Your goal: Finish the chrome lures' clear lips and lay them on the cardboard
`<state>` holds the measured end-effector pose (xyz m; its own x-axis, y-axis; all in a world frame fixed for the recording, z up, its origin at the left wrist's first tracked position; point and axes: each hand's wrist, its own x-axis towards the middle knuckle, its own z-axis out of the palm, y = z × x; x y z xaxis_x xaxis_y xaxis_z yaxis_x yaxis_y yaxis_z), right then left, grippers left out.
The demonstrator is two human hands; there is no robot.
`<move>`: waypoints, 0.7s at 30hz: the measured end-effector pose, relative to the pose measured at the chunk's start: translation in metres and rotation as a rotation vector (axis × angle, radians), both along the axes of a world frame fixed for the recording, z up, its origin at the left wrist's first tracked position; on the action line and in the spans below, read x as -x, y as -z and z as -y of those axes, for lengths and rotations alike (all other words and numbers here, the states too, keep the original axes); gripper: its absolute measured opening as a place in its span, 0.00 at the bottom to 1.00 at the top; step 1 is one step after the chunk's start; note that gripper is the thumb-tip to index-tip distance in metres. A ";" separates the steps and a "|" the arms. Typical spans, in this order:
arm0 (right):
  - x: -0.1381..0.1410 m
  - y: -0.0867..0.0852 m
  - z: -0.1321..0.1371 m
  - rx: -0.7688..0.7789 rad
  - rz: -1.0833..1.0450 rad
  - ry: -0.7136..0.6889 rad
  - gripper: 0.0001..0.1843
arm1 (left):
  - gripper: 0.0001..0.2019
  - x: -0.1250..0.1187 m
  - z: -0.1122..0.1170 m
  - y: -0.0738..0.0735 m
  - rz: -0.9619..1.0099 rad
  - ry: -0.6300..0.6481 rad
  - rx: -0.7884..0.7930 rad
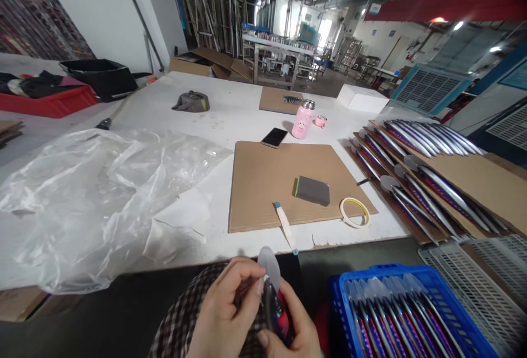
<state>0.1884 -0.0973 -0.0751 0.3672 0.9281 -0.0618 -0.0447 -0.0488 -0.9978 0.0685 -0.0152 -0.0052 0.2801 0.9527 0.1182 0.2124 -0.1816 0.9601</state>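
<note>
Both hands are low at the bottom of the view, over my lap. My right hand (298, 328) is wrapped round a dark red and purple rod-like part (275, 309) with a clear round cap (269, 264) at its top. My left hand (224, 314) pinches near that cap with thumb and forefinger. Many like parts lie in a blue crate (395, 308) just to the right.
A white table holds a cardboard sheet (263, 182), a grey block (313, 190), a tape roll (354, 212), a strip of tape (285, 226), a phone (274, 137), a pink bottle (303, 119) and crumpled clear plastic (94, 193). Rows of finished parts (424, 177) lie on cardboard at right.
</note>
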 end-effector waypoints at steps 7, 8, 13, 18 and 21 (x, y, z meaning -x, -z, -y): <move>-0.006 -0.002 -0.001 0.025 -0.020 -0.031 0.36 | 0.05 0.008 0.003 0.008 0.405 0.149 0.391; -0.006 -0.002 -0.001 0.028 -0.015 -0.030 0.36 | 0.07 0.009 0.003 0.010 0.463 0.147 0.418; -0.005 0.002 -0.002 0.032 0.003 -0.016 0.36 | 0.15 0.009 0.000 0.017 0.693 0.079 0.598; -0.004 0.001 -0.003 0.070 -0.014 -0.012 0.36 | 0.14 0.011 -0.004 0.023 0.741 0.082 0.700; -0.005 -0.005 -0.005 0.060 -0.034 -0.015 0.35 | 0.12 0.013 -0.005 0.019 0.705 0.050 0.758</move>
<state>0.1932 -0.0926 -0.0702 0.3499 0.9277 -0.1299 -0.0773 -0.1095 -0.9910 0.0556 -0.0103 -0.0245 0.4214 0.8347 -0.3546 -0.4335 0.5288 0.7297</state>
